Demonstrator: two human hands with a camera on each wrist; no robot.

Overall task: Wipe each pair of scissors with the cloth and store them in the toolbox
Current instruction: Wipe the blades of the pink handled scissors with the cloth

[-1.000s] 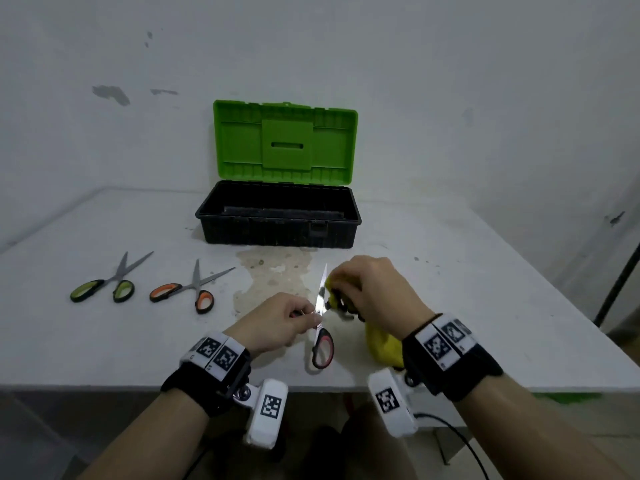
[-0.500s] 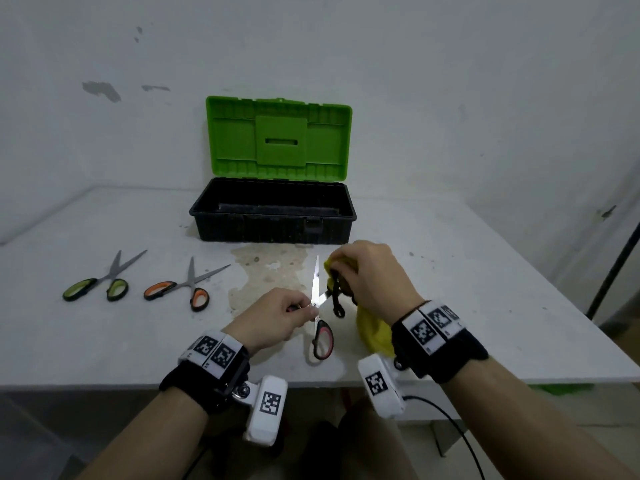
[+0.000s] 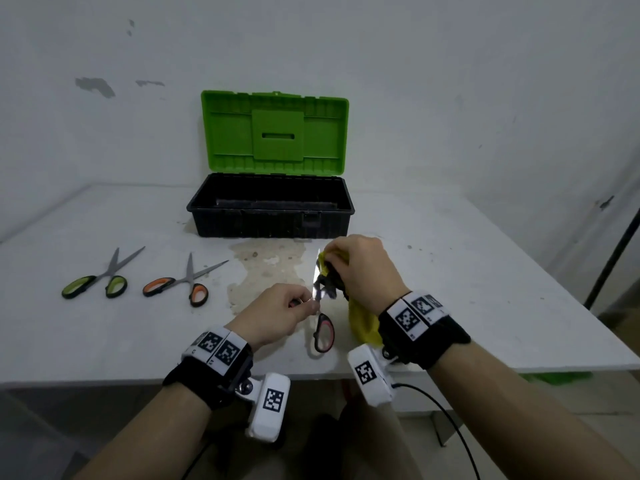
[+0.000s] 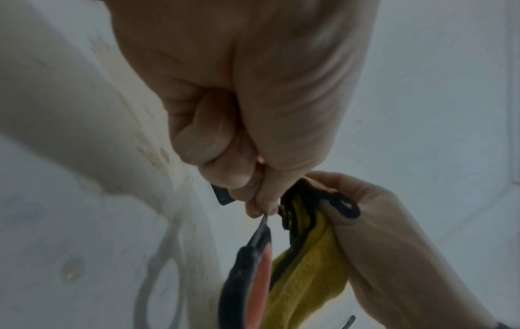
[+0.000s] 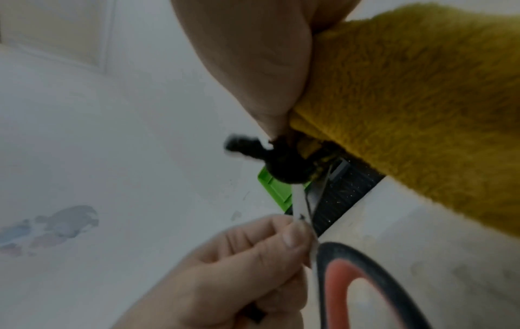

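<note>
The left hand (image 3: 277,315) pinches the red-handled scissors (image 3: 323,332) near the pivot. The right hand (image 3: 363,268) grips the yellow cloth (image 3: 362,323) around a blade.

Yellow cloth (image 3: 363,323), green-lidded black toolbox (image 3: 273,220)

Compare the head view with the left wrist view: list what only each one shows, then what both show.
Only the head view shows the open toolbox with its green lid up, the green-handled scissors and the orange-handled scissors lying apart on the table, and both wrist bands.

Only the left wrist view shows, close up, the left hand's fingers pinching the metal near the pivot, and the cloth's dark edging.

Both show the left hand holding the red-handled scissors and the right hand gripping the yellow cloth.
</note>
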